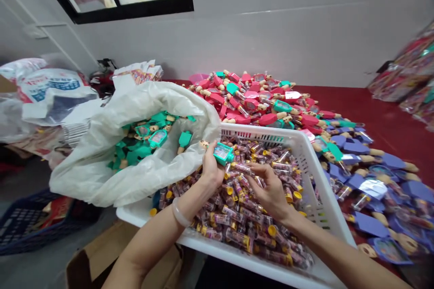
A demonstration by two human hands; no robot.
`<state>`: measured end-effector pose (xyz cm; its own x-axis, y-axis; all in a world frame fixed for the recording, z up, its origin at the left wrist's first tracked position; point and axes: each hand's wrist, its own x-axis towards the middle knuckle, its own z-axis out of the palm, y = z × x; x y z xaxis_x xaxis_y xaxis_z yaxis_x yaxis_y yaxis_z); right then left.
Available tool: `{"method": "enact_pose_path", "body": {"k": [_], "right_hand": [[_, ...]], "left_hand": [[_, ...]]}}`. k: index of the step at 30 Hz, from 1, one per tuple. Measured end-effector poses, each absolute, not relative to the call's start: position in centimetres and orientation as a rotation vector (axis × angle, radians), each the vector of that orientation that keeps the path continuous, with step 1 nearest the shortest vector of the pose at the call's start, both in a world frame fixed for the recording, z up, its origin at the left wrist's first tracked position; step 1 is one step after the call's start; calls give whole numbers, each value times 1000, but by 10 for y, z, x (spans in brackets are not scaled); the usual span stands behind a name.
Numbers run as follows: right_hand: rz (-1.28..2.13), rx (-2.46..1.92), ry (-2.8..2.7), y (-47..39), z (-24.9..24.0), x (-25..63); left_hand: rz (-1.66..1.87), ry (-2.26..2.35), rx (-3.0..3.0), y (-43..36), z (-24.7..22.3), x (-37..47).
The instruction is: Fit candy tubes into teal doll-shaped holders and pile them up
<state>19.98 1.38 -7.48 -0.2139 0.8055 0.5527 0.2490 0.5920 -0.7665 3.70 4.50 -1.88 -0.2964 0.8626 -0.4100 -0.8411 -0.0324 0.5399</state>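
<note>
My left hand point(213, 167) is closed around a green toy piece point(223, 152) with a picture window and a face-printed knob at its far end. Between the fingers of my right hand point(269, 189) is a small clear tube point(241, 168), its end close to the green piece; whether the two touch I cannot tell. Both hands are above a white plastic basket point(307, 144) full of similar tubes with yellow caps point(233, 216). To the left, a white sack point(135, 187) gapes over the basket's edge, with several more green pieces point(137, 151) inside.
Behind the basket lies a heap of red toys point(251, 95), with purple ones point(369, 189) to the right, on a red tabletop point(352, 104). A blue crate point(20, 230) and a cardboard box point(98, 253) are low at left. Packed bags point(400, 72) stand far right.
</note>
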Motion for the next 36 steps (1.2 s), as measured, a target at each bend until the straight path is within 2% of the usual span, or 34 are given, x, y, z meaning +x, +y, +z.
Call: {"method": "enact_pose_path", "body": {"k": [10,18,26,36], "right_hand": [[612,-916,-1763,14,-86,203],[440,-968,-2044,19,-76,201],[585,-873,-2050,16,-64,205],[8,-798,-2222,13,-58,209]], "left_hand": [[1683,833,116,43,-25,37],[1873,953,291,31,-25,54],[1944,863,499,17,-18,57],[1909,917,385,20,-18,57]]}}
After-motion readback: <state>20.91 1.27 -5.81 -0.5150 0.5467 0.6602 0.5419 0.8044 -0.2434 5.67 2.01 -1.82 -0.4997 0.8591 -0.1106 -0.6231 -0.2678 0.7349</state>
